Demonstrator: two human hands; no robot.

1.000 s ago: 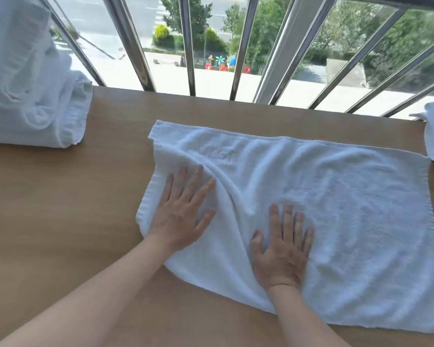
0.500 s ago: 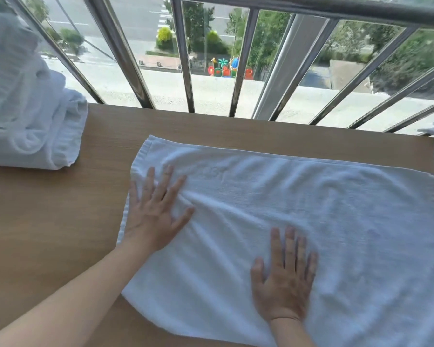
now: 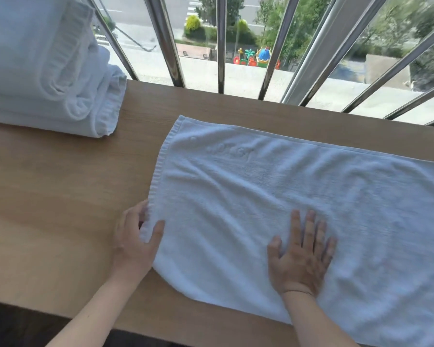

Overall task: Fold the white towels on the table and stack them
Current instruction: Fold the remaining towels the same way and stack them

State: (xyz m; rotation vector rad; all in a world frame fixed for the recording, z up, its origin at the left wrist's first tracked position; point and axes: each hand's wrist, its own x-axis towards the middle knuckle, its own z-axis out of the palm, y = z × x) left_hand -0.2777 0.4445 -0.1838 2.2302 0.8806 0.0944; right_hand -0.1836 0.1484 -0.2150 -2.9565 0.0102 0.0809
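Note:
A white towel lies spread flat on the wooden table, running off the right side of the view. My left hand pinches the towel's left edge near its front corner, thumb on top and fingers tucked under the hem. My right hand rests flat on the towel near its front edge, fingers spread. A stack of folded white towels stands at the table's far left corner.
Slanted metal railing bars rise right behind the table's far edge, with a street and playground far below. The table's near edge runs across the bottom left. Bare wood lies between the stack and the spread towel.
My left hand slid left off the towel's surface to its left edge and took hold of it. The big wrinkle has been smoothed out. My right hand stayed pressed flat.

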